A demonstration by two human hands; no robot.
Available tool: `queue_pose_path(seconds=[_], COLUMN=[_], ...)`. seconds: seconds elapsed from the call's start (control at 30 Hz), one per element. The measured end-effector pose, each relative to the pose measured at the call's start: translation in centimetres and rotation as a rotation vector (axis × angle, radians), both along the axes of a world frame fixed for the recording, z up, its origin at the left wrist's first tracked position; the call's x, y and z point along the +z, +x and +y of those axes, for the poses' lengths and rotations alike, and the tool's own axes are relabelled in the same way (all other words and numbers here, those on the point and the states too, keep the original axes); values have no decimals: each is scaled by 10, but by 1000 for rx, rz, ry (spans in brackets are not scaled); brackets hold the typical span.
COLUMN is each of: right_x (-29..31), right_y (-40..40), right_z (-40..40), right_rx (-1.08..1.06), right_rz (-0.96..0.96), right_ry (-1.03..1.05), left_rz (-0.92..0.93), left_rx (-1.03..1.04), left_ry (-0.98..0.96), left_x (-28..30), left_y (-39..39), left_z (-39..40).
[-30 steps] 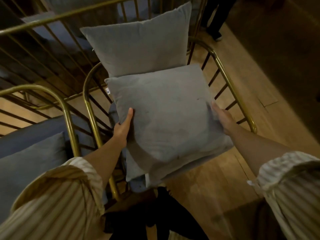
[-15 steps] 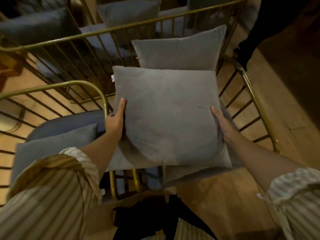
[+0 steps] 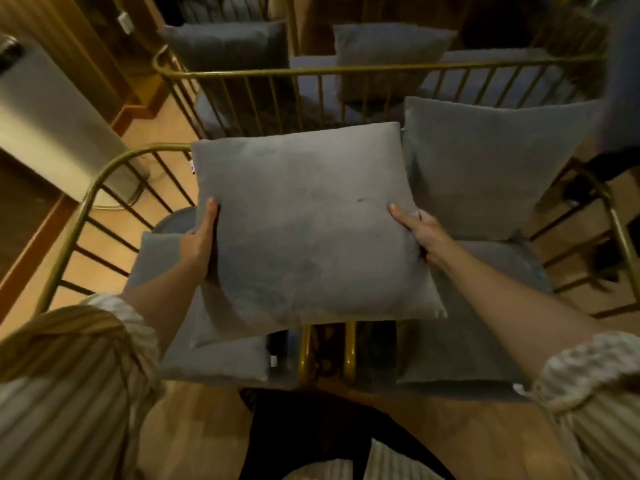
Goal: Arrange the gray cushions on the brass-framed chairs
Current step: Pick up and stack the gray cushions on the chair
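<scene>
I hold a square gray cushion (image 3: 304, 223) in the air in front of me, above the gap between two brass-framed chairs. My left hand (image 3: 201, 240) grips its left edge and my right hand (image 3: 420, 233) grips its right edge. Another gray cushion (image 3: 491, 164) leans upright on the right chair (image 3: 620, 233). A flat gray cushion (image 3: 211, 358) lies on the seat of the left chair (image 3: 86, 206), partly hidden under the held one.
A long brass rail (image 3: 363, 69) runs behind the chairs, with more gray cushions (image 3: 388, 46) on seats beyond it. A pale standing appliance (image 3: 45, 123) is at the left on the wooden floor (image 3: 166, 133). Dark legs of another person stand at the far right.
I have carried the held cushion to the left, from over the right chair to between the two chairs. The view has swung left, showing more of the left chair.
</scene>
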State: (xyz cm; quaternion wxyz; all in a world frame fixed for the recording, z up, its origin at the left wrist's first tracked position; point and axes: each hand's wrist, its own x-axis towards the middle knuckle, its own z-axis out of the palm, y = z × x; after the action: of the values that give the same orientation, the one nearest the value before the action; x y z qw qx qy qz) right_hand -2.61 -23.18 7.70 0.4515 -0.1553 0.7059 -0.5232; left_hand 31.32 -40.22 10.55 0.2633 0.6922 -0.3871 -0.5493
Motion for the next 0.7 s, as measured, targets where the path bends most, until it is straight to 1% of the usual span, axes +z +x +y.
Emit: queue_pose_path(seconds=[0.17, 0.23, 0.4, 0.53, 0.7], right_x=[5, 2, 2, -11, -29], right_y=[74, 96, 150, 184, 193], right_z=[-83, -121, -221, -284, -333], right_rx=[52, 53, 11, -16, -161], right_rz=[-10, -24, -64, -69, -274], right_ry=[-56, -87, -53, -72, -151], left_rz=[4, 47, 141, 196, 225], left_rx=[-48, -82, -150, -149, -164], left_ry=[-52, -62, -148, -96, -103], left_x=[2, 5, 10, 1, -23], left_y=[76, 102, 151, 177, 177], left_z=[-73, -113, -218, -286, -336])
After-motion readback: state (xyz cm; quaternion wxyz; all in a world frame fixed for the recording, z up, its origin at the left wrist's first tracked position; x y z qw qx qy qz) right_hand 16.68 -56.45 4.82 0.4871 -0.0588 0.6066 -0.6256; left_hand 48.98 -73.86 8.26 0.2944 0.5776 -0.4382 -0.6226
